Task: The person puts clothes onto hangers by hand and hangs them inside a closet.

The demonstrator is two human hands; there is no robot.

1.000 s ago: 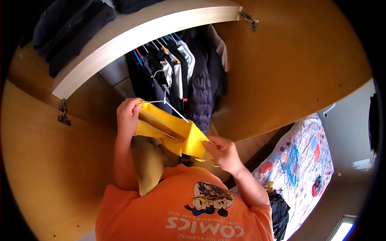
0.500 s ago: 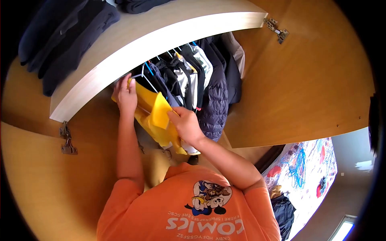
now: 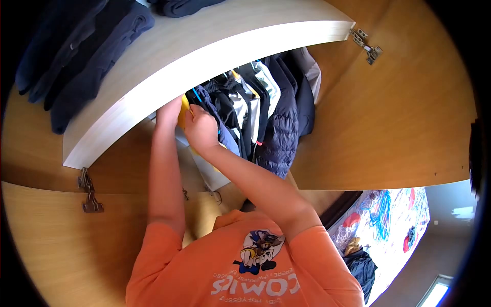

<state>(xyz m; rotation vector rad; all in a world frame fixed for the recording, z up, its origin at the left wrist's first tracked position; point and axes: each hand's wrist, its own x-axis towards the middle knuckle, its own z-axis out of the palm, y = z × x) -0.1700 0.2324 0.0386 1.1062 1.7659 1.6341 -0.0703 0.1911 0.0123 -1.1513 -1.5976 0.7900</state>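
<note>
A yellow garment (image 3: 182, 113) hangs inside the wardrobe, mostly hidden by my hands and the shelf edge. My right hand (image 3: 202, 128) is closed, its fingers gripping the garment's side. Up against the shelf's underside, my left hand (image 3: 168, 113) reaches in beside the yellow cloth; its fingers are out of sight behind the shelf edge. Just right of my hands hang several dark and white clothes (image 3: 240, 110) on hangers, with a dark quilted jacket (image 3: 280, 140) farther right.
Above my hands runs a pale shelf (image 3: 225, 48) bearing folded dark clothes (image 3: 97, 66). The wardrobe's wooden doors stand open, with metal hinges (image 3: 89, 192) on the left and right. A pale box-like object (image 3: 212, 174) is lower inside. A bed with a patterned cover (image 3: 358, 230) lies lower right.
The yellow garment has gone farther into the wardrobe, under the shelf. My right hand moved up and left with it; my left hand reached deeper, its fingers now hidden.
</note>
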